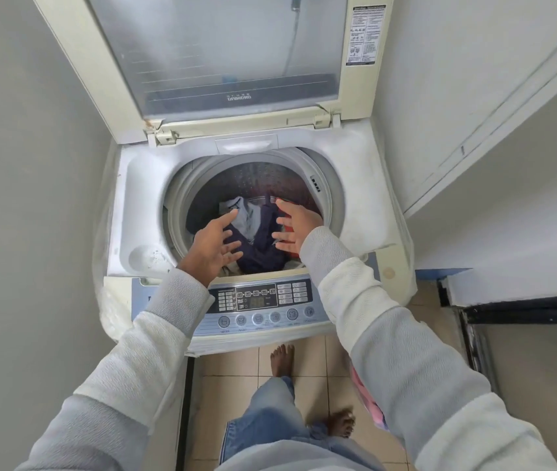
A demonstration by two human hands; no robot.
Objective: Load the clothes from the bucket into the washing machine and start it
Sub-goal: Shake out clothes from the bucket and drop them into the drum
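— Left hand (214,244) and right hand (295,226): both spread, fingers straight, gripping nothing, palms facing each other over the drum (246,175) mouth. Forearms reach in across the control panel (263,302).
— Clothes?
— Navy garment (260,248) and grey garment (248,214) lie in the drum, between and below the hands. Can't tell if fingertips touch fabric. Bucket not identifiable; something pink (369,401) by the right sleeve, mostly hidden.
— Risks?
— Cuffs sit at both panel ends: stray button press is likely. Load looks heaped toward the drum's front edge: my guess, unbalanced spin unless spread. Lid (222,56) of the washing machine (365,212) stands up; a start probably fails unless it's shut first.
— Stage?
— Loading, I judge. Start not yet done.
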